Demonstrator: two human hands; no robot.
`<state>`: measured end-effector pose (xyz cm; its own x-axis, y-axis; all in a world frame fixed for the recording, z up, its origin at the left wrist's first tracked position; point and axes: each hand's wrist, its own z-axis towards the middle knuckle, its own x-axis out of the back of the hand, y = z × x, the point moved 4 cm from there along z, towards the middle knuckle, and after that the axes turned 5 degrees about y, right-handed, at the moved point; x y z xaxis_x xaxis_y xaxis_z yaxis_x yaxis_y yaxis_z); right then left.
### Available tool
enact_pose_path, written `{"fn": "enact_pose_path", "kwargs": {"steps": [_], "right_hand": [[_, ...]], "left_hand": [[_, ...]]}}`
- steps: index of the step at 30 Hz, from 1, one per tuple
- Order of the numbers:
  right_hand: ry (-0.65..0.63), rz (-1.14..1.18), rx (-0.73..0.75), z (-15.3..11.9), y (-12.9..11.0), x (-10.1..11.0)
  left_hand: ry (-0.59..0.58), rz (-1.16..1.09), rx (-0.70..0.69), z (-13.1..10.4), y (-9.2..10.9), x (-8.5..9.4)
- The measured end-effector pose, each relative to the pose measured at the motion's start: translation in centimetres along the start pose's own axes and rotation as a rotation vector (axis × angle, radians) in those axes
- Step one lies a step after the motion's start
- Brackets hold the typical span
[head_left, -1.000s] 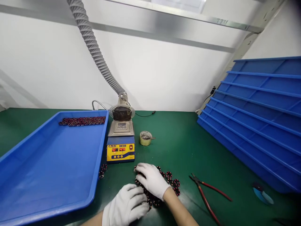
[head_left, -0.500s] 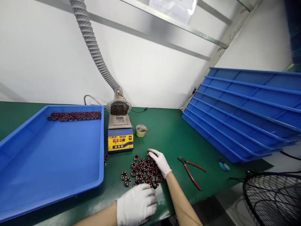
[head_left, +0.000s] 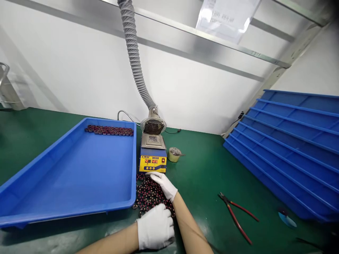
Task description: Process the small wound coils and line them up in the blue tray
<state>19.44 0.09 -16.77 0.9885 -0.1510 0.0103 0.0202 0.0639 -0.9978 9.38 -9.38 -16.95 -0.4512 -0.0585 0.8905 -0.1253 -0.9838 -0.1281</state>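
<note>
Since the earlier frame the loose pile of rings (head_left: pixel 149 194) had shifted left across the table (head_left: pixel 196 176), from well apart from the tray (head_left: pixel 106 176) to right beside its wall, and the hands had gone with it. The right hand (head_left: pixel 162 183) lay along the pile's far edge, fingers stretched out, close together and pointing left, apparently acting as a fence. Its forearm slanted in from the lower right. The left hand (head_left: pixel 156 227) was curled narrow at the near edge, knuckles up, its forearm low from the left; whether its fingers held a ring, I could not tell. Between hands, tray and machine (head_left: pixel 153 164), the rings seemed penned so that none would stray. Inside the tray, more rings (head_left: pixel 111 130) stood packed along the far wall, probably to save room. Above the machine hung a hose (head_left: pixel 135 53), likely there to draw off fumes. A cup (head_left: pixel 173 157) stood just right of the machine. Farther right, pliers (head_left: pixel 233 211) lay with handles spread, and stacked trays (head_left: pixel 286 141) leaned beyond them.
</note>
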Motion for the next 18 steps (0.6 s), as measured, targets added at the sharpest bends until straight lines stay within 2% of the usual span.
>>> {"fn": "enact_pose_path", "kwargs": {"steps": [3,6,9,12,14,18], "right_hand": [[-0.042,0.172,-0.015,0.6,0.4,-0.1],[0.002,0.304,-0.027,0.6,1.0,1.4],[0.047,0.356,-0.045,0.3,1.2,2.9],[0.081,0.333,-0.062,0.2,1.2,3.4],[0.103,0.281,-0.068,0.2,1.3,3.4],[0.181,0.118,-0.047,0.0,0.6,4.0]], "left_hand": [[-0.002,0.012,0.044,-1.0,-1.2,0.6],[0.001,0.008,0.097,-1.5,-2.1,0.7],[0.019,0.023,0.184,-1.3,-2.7,0.3],[0.041,0.039,0.251,-1.0,-2.9,-0.1],[0.049,0.03,0.23,-0.8,-2.6,-0.2],[0.048,-0.02,0.086,-0.3,-0.9,0.1]]}}
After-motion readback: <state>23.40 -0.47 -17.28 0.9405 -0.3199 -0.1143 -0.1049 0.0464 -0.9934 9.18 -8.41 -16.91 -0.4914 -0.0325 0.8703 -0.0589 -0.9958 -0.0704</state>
